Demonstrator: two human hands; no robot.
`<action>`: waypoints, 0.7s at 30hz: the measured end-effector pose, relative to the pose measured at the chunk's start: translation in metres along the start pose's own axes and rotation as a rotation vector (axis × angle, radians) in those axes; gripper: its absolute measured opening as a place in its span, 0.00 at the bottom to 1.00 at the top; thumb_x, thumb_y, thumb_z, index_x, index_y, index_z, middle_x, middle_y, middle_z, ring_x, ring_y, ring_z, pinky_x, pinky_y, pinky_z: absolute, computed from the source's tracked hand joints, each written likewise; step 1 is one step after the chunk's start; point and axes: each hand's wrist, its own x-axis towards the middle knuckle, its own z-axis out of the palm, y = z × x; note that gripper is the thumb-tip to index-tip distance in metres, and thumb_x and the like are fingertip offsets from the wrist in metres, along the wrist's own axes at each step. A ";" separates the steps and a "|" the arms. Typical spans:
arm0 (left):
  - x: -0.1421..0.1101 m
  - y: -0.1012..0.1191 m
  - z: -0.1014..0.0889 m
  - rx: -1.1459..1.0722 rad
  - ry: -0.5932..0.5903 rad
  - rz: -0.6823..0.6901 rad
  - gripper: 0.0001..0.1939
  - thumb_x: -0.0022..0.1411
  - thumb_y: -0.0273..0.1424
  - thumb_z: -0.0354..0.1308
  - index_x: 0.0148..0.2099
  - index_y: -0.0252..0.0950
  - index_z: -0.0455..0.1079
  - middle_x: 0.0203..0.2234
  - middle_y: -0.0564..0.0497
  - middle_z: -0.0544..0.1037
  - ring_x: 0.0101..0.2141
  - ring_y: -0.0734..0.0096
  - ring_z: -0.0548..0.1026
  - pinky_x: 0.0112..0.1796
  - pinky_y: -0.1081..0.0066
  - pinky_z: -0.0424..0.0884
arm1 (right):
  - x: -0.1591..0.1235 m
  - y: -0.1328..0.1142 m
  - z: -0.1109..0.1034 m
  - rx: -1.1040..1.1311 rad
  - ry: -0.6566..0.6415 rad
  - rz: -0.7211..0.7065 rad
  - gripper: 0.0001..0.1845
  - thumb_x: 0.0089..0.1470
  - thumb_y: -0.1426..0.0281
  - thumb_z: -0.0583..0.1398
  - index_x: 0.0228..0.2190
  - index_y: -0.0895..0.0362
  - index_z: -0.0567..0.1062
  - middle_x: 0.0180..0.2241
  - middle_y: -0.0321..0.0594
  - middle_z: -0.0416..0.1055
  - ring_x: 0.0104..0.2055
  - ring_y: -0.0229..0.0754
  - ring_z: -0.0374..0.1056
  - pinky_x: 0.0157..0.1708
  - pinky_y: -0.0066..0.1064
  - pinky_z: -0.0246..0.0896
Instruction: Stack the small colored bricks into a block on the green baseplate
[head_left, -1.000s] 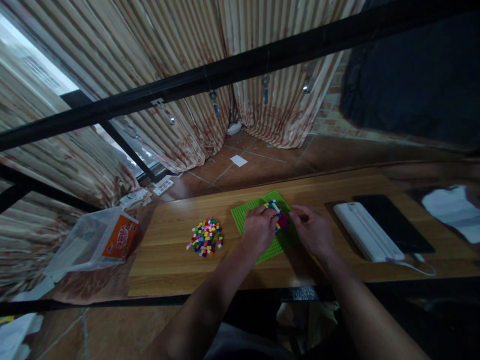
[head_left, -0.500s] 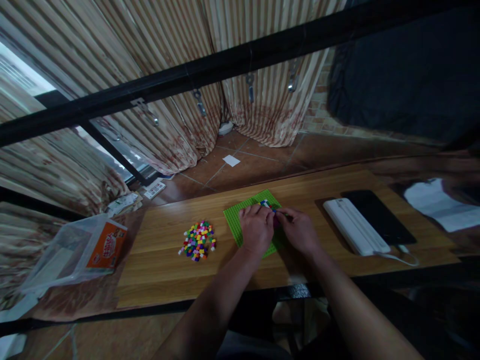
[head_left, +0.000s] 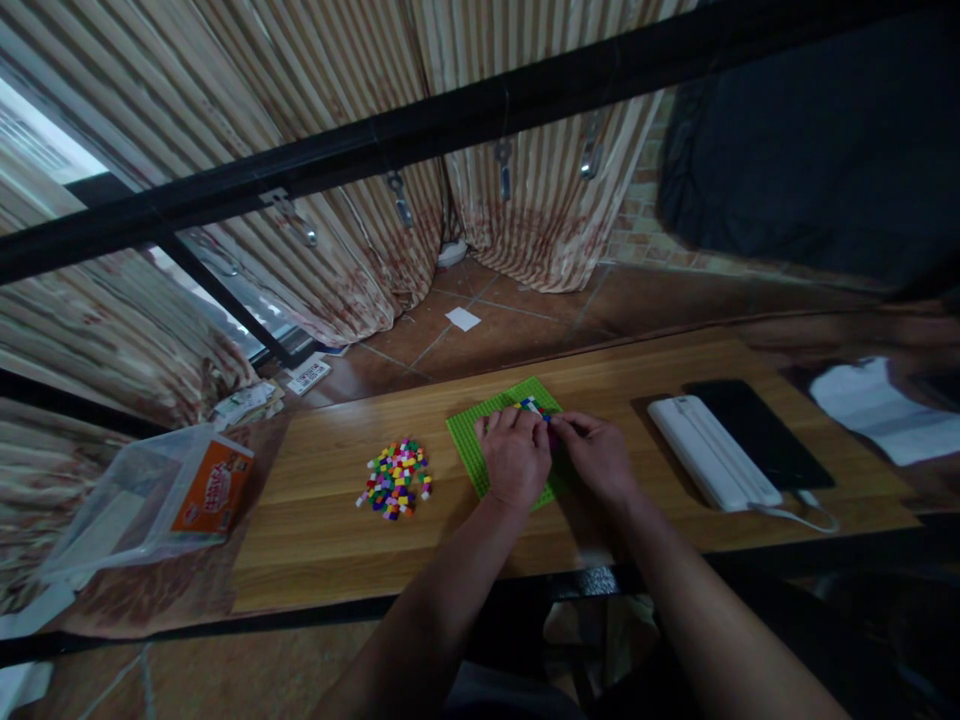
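A bright green studded baseplate (head_left: 466,432) lies on the wooden board, partly covered by my hands. Small coloured building bricks (head_left: 531,405) sit on its far part, just beyond my fingers. My left hand (head_left: 516,458) rests palm down over the plate, fingers bent a little and lying on it. From the right, my right hand (head_left: 598,455) reaches in with thumb and fingertips pinched together at the bricks, close to the left fingertips. Whatever is inside that pinch is hidden. To the left of the plate lies a loose pile of tiny multicoloured bricks (head_left: 395,478).
On the wooden board (head_left: 322,540), right of my hands, are a white device (head_left: 709,450) with a cable and a flat black slab (head_left: 765,435). A clear plastic box (head_left: 127,500) with an orange label stands left of the board. A black bar (head_left: 450,125) crosses beyond.
Both hands stay over the baseplate with only slight finger shifts; my right fingertips have moved a little towards the far side. The pile of bricks looks the same.
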 end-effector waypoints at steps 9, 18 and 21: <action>0.002 -0.001 0.001 0.033 0.009 0.058 0.08 0.66 0.33 0.56 0.33 0.40 0.74 0.33 0.49 0.78 0.38 0.62 0.71 0.45 0.59 0.59 | -0.001 -0.006 0.002 0.042 0.009 0.012 0.16 0.49 0.58 0.59 0.29 0.56 0.82 0.30 0.41 0.80 0.32 0.44 0.72 0.37 0.35 0.64; 0.004 -0.001 0.003 0.073 -0.009 0.097 0.10 0.67 0.32 0.55 0.32 0.39 0.73 0.32 0.48 0.78 0.38 0.62 0.71 0.44 0.59 0.58 | -0.002 -0.010 0.002 0.062 0.023 0.059 0.16 0.47 0.59 0.60 0.26 0.57 0.82 0.25 0.39 0.78 0.28 0.41 0.69 0.32 0.31 0.61; 0.004 -0.001 0.004 0.080 -0.029 0.108 0.10 0.67 0.32 0.55 0.33 0.38 0.73 0.33 0.48 0.78 0.38 0.62 0.72 0.44 0.59 0.59 | -0.001 -0.010 0.002 0.059 0.028 0.074 0.17 0.47 0.57 0.60 0.26 0.58 0.82 0.25 0.39 0.77 0.28 0.41 0.69 0.31 0.31 0.61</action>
